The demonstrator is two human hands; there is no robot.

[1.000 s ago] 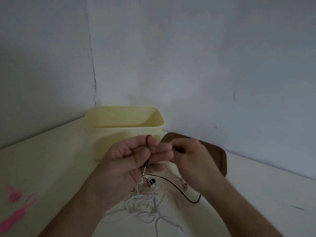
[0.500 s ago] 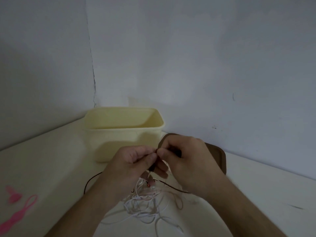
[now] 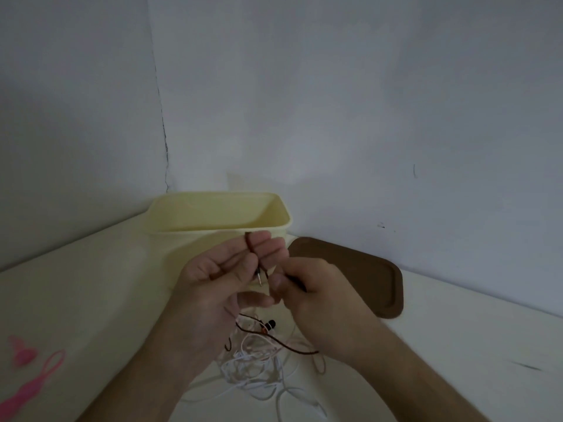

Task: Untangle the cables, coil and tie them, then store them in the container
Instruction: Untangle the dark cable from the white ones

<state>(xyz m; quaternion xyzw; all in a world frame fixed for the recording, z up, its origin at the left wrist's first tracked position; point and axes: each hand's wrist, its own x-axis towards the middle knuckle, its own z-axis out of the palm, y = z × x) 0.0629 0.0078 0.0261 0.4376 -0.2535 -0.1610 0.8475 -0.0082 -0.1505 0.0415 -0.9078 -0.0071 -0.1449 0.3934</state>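
pale bluish walls meet in a corner behind the worktop [image 3: 76, 300], which is cream-white and dimly lit. cream container [image 3: 213, 220] stands at the back of the worktop, close to the wall corner, open top, nothing seen inside from this angle. brown lid [image 3: 359, 278] lies flat just right of the container, near the back edge, its left end touching or nearly touching the container, can't tell which.

my left hand [image 3: 219, 278] is raised in front of the container, fingers curled, gripping the dark brown cable [image 3: 250, 248]; a loop of it goes round my fingers and its metal plug tip points down between my two hands. my right hand [image 3: 313, 296] sits just beside the left, fingers curled, pinching the same cable; a run of it trails from under my hands across the pile to below my right wrist.

white cables [image 3: 259, 370] lie in a loose tangle on the worktop under my wrists, near the front edge. a small black earbud piece [image 3: 270, 324] sits at the top of that tangle.

pink ties [image 3: 33, 379] lie at the front left corner of the worktop, well apart from everything else.
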